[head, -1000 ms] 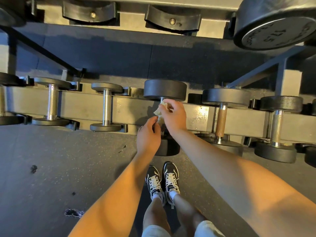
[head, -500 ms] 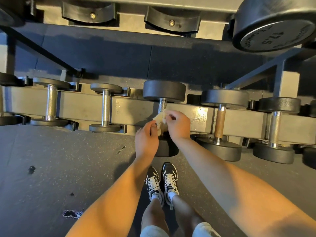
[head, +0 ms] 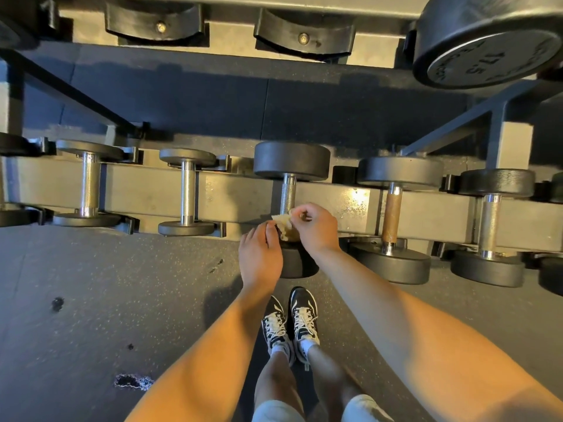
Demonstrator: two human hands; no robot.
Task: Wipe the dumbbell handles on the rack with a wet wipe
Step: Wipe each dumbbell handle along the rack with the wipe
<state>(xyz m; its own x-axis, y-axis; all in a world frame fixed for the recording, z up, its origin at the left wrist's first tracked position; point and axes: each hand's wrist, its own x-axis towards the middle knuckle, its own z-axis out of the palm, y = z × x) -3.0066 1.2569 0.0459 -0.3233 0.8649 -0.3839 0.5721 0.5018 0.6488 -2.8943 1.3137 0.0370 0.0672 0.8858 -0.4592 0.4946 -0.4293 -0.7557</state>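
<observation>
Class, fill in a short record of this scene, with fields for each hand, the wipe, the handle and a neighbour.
right hand: pinches the wet wipe
left hand: beside the wipe, grip unclear
wipe position: bunched at the near end of the handle
handle: knurled metal, middle dumbbell on the rack
neighbour: brown-handled dumbbell, to the right

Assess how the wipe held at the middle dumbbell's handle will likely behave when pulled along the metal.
The wipe looks crumpled and bunched where the right hand pinches it, so it is probably floppy and very light. The handle shows a knurled texture, so the wipe may drag or snag rather than slide freely.
</observation>
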